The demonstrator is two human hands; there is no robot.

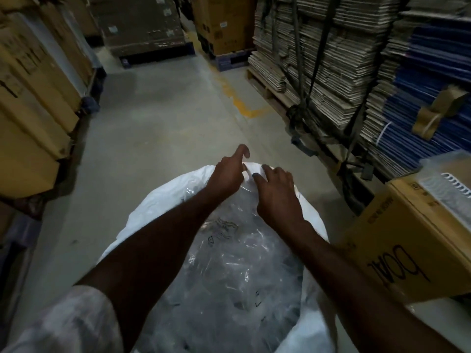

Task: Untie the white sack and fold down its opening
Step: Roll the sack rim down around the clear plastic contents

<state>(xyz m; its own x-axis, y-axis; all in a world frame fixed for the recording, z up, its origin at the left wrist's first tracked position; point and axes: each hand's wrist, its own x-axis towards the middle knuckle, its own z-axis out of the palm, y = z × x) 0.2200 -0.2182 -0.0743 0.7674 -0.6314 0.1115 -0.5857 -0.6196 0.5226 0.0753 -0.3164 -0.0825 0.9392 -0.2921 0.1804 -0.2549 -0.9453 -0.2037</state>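
1. White sack [163, 200] stands on the concrete floor [158, 118] in the aisle, mouth open, clear plastic liner [237, 263] showing inside w/ faint black marks, unreadable.
2. Left hand [228, 174] pinches the far rim, index finger sticking out.
3. Right hand [277, 194] lies on the same rim beside it, fingers spread, not clenched.
4. Cardboard box [397, 250] at right reads "boAt".
5. Stacked cartons [33, 98] at left, writing too blurred.
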